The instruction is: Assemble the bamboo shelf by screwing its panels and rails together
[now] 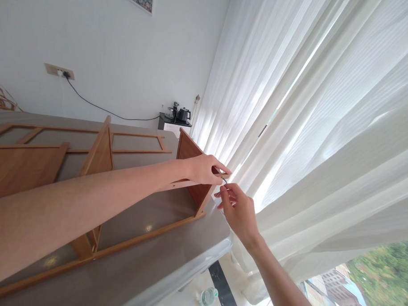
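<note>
Looks partway done from here: panels upright in the wooden frame (147, 235) on the tabletop (201, 242). My left hand (201, 168) has fingers clamped on its corner, right hand (237, 207) pinching a bent key (225, 181). That flat slatted frame (140, 151) probably still needs attaching.

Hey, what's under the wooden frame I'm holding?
A grey surface shows through the gaps in the frame. Your left arm covers part of it, and whatever lies directly beneath the wood can't be seen.
</note>
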Action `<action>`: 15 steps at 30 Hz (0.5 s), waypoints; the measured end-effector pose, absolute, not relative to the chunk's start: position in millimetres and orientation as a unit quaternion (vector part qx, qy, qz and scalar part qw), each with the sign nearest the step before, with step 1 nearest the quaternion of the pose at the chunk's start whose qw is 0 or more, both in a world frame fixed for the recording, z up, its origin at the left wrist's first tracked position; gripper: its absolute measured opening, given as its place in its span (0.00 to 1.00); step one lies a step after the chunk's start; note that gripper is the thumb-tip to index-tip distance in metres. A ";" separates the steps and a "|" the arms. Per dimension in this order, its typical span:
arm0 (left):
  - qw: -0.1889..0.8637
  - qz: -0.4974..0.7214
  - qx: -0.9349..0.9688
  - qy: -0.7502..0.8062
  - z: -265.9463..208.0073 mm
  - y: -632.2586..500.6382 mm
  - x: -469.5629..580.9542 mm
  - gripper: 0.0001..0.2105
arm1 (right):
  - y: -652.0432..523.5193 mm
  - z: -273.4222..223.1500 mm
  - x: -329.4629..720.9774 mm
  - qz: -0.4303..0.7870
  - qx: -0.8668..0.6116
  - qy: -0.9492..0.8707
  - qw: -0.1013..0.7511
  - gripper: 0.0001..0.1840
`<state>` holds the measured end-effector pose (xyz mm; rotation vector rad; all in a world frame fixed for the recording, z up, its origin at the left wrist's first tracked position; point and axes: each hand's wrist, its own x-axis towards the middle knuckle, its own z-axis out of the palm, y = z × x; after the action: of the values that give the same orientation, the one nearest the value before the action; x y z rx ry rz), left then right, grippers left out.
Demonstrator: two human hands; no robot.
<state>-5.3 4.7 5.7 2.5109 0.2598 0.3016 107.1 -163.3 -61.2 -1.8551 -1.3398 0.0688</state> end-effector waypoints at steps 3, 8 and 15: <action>0.295 0.113 0.944 0.096 5.1 5.0 -4.4 0.24 | -164.9 -63.9 108.3 -0.019 -0.747 -0.545 0.380 0.15; 0.295 0.109 0.945 0.089 6.7 4.6 -5.2 0.25 | -164.1 -67.9 117.0 -0.112 -0.768 -0.556 0.295 0.14; 0.292 0.116 0.945 0.093 3.5 5.7 -4.1 0.24 | -162.5 -69.2 128.1 -0.227 -0.741 -0.587 0.234 0.14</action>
<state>-4.1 5.7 3.5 2.5175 0.2489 0.3098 128.1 -162.5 -69.2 -2.0348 -1.6101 -0.6220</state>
